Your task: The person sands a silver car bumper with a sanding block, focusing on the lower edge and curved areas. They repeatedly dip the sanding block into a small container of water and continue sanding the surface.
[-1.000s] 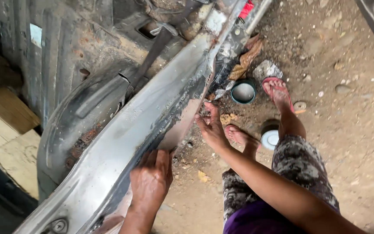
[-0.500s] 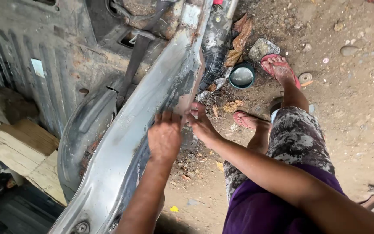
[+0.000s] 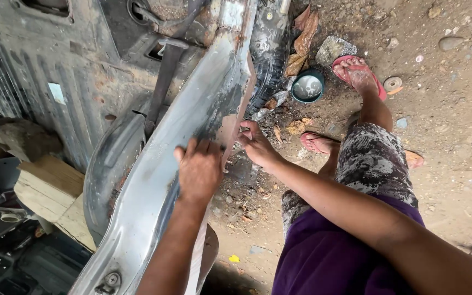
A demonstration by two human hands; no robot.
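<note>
A long grey metal car-body sill (image 3: 203,104) runs diagonally from the bottom left to the top middle, worn and rust-stained. My left hand (image 3: 199,166) lies palm down on its flat face, fingers spread toward the outer edge. My right hand (image 3: 255,143) is at that same edge, fingertips pressed against a pinkish-brown patch (image 3: 229,128) on the sill's side. I cannot see anything held in either hand.
The stripped car floor (image 3: 55,65) fills the left. Wooden blocks (image 3: 50,191) and a stone (image 3: 23,139) lie at the lower left. On the dirt ground (image 3: 454,109) sit a small teal bowl (image 3: 307,86), a rock (image 3: 334,49) and dry leaves. My feet wear red sandals (image 3: 359,68).
My left hand has slid up along the sill from the lower part to beside my right hand. The view has shifted, so the sill now stands steeper in frame.
</note>
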